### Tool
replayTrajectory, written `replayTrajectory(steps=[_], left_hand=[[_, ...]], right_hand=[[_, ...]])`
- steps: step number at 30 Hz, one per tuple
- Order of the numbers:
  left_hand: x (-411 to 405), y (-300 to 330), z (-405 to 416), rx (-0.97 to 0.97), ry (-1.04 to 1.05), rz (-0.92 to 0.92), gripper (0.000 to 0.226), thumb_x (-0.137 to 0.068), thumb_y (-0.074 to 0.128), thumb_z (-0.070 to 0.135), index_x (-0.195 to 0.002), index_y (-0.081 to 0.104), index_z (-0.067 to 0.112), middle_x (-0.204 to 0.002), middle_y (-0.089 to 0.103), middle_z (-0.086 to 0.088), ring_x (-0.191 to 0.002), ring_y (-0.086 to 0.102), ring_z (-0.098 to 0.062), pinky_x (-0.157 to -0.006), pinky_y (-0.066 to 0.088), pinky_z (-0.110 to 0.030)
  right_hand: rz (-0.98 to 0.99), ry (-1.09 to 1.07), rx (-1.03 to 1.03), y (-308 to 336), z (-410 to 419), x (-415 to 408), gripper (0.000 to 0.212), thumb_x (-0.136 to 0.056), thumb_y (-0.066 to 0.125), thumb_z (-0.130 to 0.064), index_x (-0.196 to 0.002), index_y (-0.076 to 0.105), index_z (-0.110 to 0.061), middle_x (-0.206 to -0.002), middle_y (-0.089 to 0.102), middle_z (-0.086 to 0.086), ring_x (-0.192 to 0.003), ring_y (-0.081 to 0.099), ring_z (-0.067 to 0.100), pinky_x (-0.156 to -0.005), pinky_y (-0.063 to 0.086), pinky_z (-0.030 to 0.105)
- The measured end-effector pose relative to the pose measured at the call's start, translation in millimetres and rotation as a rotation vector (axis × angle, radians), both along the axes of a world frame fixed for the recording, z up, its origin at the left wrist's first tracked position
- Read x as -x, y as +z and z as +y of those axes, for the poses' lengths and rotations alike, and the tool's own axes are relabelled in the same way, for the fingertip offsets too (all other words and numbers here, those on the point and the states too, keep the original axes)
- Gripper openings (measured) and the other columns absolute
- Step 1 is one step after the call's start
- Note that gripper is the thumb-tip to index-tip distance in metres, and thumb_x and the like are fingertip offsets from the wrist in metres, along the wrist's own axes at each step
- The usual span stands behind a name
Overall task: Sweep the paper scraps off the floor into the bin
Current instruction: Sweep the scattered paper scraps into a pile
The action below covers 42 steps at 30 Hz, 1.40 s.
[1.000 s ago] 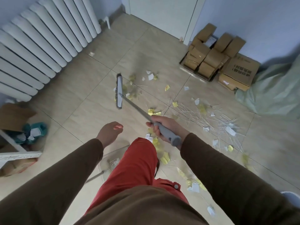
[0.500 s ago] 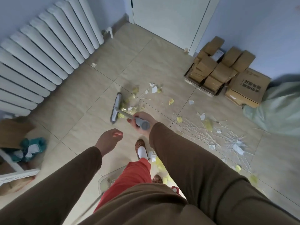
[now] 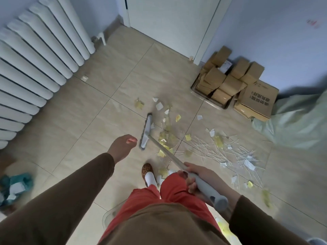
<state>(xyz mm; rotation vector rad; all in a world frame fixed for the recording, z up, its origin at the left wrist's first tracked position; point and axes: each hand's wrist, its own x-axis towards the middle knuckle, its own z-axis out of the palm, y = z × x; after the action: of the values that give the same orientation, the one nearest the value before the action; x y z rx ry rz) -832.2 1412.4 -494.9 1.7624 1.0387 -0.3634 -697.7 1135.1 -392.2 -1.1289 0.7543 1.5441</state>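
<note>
While your right hand (image 3: 194, 175) curls its fingers (image 3: 191, 185) around the grey plastic broom handle (image 3: 203, 184), your left hand (image 3: 122, 147) hangs relaxed, holding nothing. From the head camera, the flat grey broom head (image 3: 146, 132) lies lengthwise away from you, with the yellow and white paper scraps (image 3: 168, 137) scattered on the beige tiled floor (image 3: 70, 124) just to its right.

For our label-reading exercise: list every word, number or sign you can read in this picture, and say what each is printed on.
Large cardboard box: two rows of dark characters, upside down to the camera and too blurred to read.
Label on a small box in the stack: too small to read.
Red mark on the wall: blurred, unreadable.
Nothing else carries text.
</note>
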Motion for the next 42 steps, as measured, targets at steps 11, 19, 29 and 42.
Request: replayTrajectory(steps=[11,19,29,42], left_hand=[[-20.2,-4.3,12.3,-0.058,0.000,0.029,0.015,-0.094,0.059,0.023,-0.103,0.071,0.023,-0.103,0.069,0.006,-0.100,0.062,-0.015,-0.080,0.045,-0.030],[-42.0,-14.6,-7.0,-0.079,-0.023,0.077,0.014,-0.093,0.060,0.021,-0.102,0.071,0.022,-0.103,0.069,0.006,-0.104,0.062,-0.016,-0.085,0.045,-0.032],[-108.4,-2.7,-112.1,-0.061,-0.058,0.049,0.015,-0.093,0.061,0.020,-0.103,0.071,0.020,-0.104,0.069,0.000,-0.102,0.062,-0.019,-0.082,0.043,-0.032],[-136.9,14.3,-182.2,-0.123,-0.148,-0.012,0.016,-0.094,0.060,0.020,-0.105,0.071,0.018,-0.102,0.069,0.001,-0.099,0.063,-0.019,-0.084,0.047,-0.034]], right_hand=[[0.044,-0.132,-0.212,-101.1,202.9,-72.1,0.021,-0.097,0.044,-0.006,-0.118,0.041,-0.005,-0.094,0.059,0.016,-0.037,0.052,0.010,-0.037,0.049,0.016],[0.004,-0.276,-0.101,-135.0,124.2,-117.5,0.017,-0.102,0.045,-0.014,-0.099,0.052,0.001,-0.081,0.053,0.009,-0.035,0.052,0.009,-0.035,0.047,0.017],[0.108,-0.417,-0.001,-38.7,-89.9,-92.1,0.021,-0.100,0.048,-0.012,-0.084,0.055,0.000,-0.075,0.050,0.009,-0.035,0.050,0.010,-0.032,0.045,0.018],[0.023,-0.427,-0.156,-93.3,-96.4,-161.8,0.028,-0.102,0.051,-0.017,-0.125,0.047,-0.003,-0.083,0.062,0.015,-0.045,0.059,0.015,-0.039,0.052,0.022]])
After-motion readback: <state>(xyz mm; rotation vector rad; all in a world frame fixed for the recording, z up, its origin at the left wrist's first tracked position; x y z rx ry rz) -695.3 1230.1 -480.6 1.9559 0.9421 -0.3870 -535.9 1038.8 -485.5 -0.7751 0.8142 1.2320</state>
